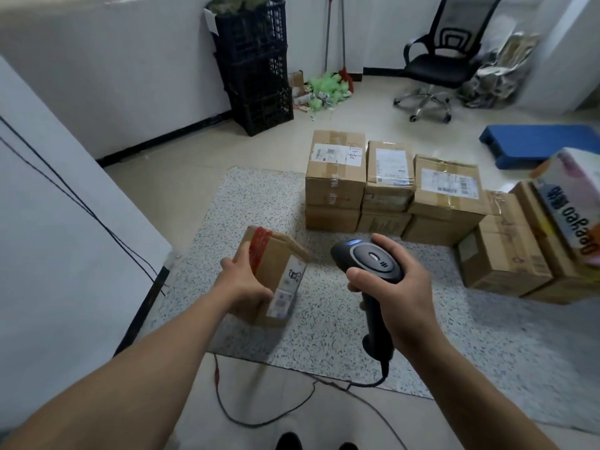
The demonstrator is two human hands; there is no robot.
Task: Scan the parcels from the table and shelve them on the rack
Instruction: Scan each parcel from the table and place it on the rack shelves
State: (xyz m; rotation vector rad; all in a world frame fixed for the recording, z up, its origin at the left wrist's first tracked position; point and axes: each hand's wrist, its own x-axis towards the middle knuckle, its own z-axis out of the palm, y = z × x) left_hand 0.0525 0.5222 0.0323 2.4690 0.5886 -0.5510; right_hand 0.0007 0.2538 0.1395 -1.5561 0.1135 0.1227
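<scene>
1. The left hand (242, 287) grips a small red-taped parcel (276, 280) at lower centre, on the speckled desk (324, 326).
2. The right hand (402, 293) grips a black barcode scanner (368, 259) just beside it.
3. Stacked parcels (389, 186) sit at centre right.

Three black lattice plastic crates (256, 69) stand stacked against the white wall, the top one filled with something greenish. Just right of them, light green plastic scraps (324, 90) lie piled on the pale tiled floor below two leaning broom handles (328, 30). A black mesh-backed office chair (435, 63) stands further right, crumpled bags (500, 76) beside it. A blue plastic pallet (535, 144) lies nearer.
</scene>
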